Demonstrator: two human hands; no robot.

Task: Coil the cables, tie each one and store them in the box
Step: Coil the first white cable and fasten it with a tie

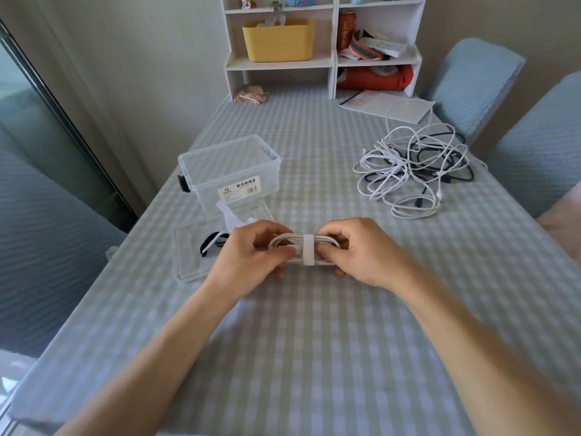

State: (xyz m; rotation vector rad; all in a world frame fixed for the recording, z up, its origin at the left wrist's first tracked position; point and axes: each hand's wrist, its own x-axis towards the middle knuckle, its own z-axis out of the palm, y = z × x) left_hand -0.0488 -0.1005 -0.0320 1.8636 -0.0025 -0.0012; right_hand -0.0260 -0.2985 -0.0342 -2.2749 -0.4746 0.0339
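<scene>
A coiled white cable (317, 239) is held just above the checked tablecloth, with a white strap (308, 250) wrapped round its middle. My left hand (251, 253) grips the coil's left end and my right hand (361, 250) grips its right end. A clear plastic box (229, 171) with a white label stands open behind my left hand. Its clear lid (191, 262) lies flat in front of it, carrying black and white straps (217, 239). A tangled pile of white and black cables (415, 171) lies at the right of the table.
A white shelf unit (333, 51) with a yellow basket (278, 39) stands at the table's far end. Papers (386, 103) lie in front of it. Blue-covered chairs (471, 86) stand at the right. The table's left edge (103, 272) runs beside a glass door.
</scene>
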